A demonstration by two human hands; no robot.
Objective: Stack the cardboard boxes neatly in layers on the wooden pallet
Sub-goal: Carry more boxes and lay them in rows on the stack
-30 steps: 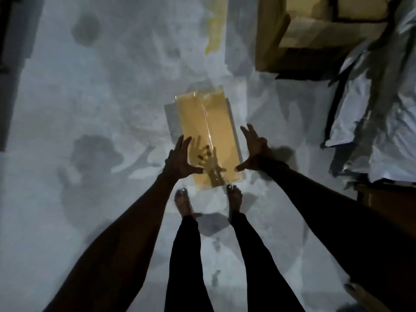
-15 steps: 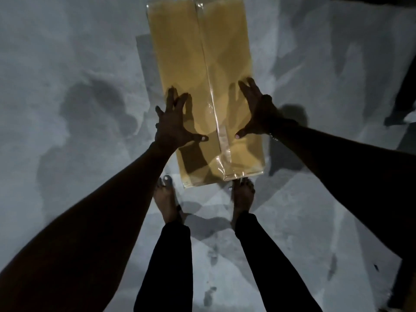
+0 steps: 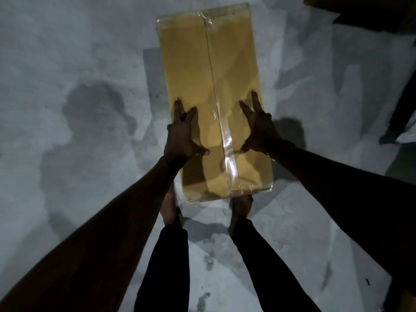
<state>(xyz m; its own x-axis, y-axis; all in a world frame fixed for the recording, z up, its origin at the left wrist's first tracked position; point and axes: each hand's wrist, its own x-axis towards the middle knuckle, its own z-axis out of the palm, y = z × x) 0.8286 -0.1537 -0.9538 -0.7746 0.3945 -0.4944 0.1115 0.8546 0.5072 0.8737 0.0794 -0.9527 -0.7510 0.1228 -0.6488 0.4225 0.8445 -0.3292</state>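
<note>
Lying flat on the grey floor (image 3: pixel 67 64) just ahead of two bare feet (image 3: pixel 240 208), the taped-shut box (image 3: pixel 202 75) hides its contents, while the left hand (image 3: pixel 182 136) and right hand (image 3: pixel 258 127) press spread, straight fingers along its long edges.

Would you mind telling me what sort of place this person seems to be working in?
Probably a dim warehouse or storeroom. A bare grey concrete floor spreads underfoot, a tape-sealed cardboard box lies on it between the left hand and right hand, and dark stacked goods show at top right.
</note>
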